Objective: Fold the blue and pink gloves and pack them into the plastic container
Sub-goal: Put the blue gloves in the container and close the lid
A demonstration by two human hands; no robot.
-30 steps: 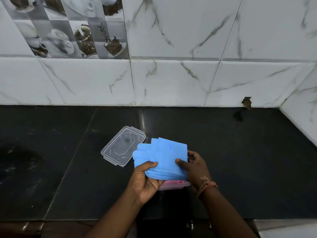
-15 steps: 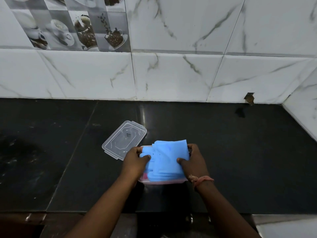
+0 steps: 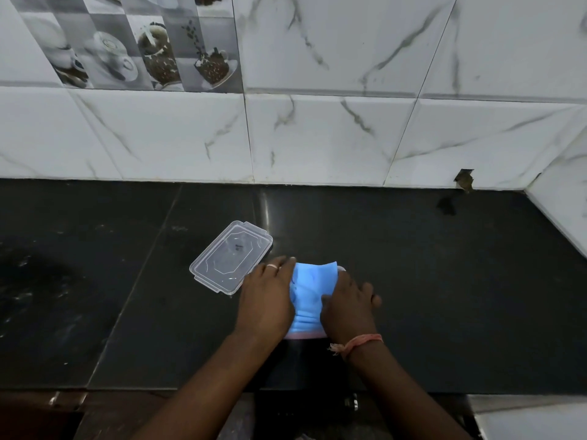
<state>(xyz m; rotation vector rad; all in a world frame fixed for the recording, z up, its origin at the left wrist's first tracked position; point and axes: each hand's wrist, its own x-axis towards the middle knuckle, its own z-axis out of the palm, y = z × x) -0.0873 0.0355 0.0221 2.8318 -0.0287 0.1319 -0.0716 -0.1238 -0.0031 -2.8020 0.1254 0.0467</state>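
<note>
- The plastic container (image 3: 305,335) is mostly hidden beneath the blue gloves (image 3: 309,295); only a pink edge is seen.
- The gloves' long axis runs away from the viewer.
- The gloves are pressed by both the left hand (image 3: 266,300) and right hand (image 3: 346,308); whether the fingers grip cannot be told.

gloves (image 3: 313,293) blue | lid (image 3: 231,257) clear | counter (image 3: 444,281) black | tiles (image 3: 333,134) white marble-veined

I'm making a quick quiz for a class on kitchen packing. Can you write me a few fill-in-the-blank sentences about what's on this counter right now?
1. The clear lid lies on the ____ counter, to the left of the hands.
2. The left hand and the right hand press down on gloves coloured ____.
3. A thin ring shows on a finger of the ____ hand.
4. A thread band circles the ____ wrist.

Missing words: black; blue; left; right
</note>
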